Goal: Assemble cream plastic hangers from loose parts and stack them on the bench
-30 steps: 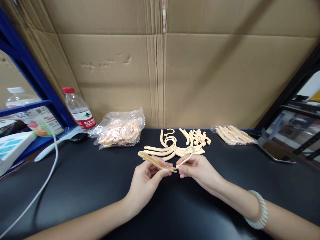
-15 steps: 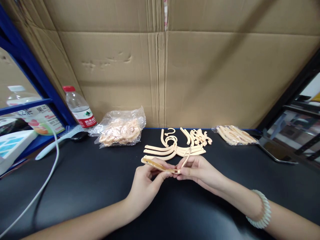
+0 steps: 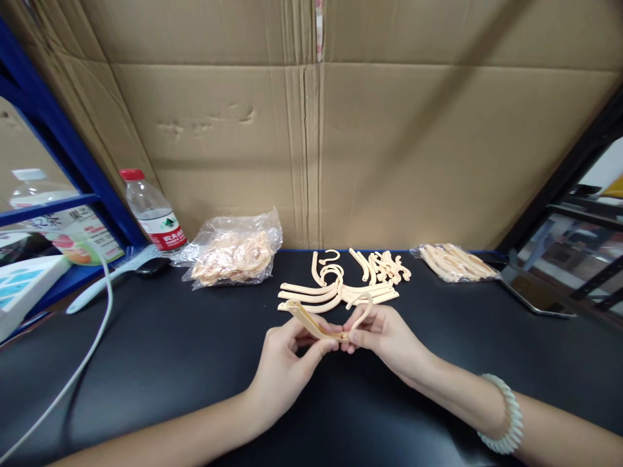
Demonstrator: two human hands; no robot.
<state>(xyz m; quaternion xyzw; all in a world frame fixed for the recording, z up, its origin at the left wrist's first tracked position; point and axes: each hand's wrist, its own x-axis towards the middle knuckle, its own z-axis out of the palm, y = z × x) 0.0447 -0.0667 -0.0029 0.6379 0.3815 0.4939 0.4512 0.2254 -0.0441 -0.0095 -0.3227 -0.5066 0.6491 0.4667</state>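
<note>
Between thumb and fingers, my left hand [image 3: 291,353] pinches a beige plastic hanger arm [image 3: 307,319], its hollow channel partly showing. My right hand [image 3: 384,334] is closed on a beige hanger hook [image 3: 364,311], whose curved end rises above the fingers. The hook's base meets the inner end of the arm where the fingertips come together; whether they are joined I cannot tell. Just beyond my hands, more hanger arms [image 3: 306,297] lie fanned to the left and others [image 3: 384,296] to the right, with several loose hooks [image 3: 333,272] behind them.
Small beige parts [image 3: 392,267] are heaped at the back. A clear bag of beige pieces [image 3: 233,253] sits left, another bag [image 3: 456,262] right beside a phone-like slab [image 3: 530,292]. A red-capped bottle [image 3: 154,214], a brush [image 3: 111,279] and a white cable [image 3: 92,350] are on the left.
The hanger arm in my left hand has tilted, its outer end now higher and further right. The hook has turned slightly, showing more of its curve. Both hands keep their hold.
</note>
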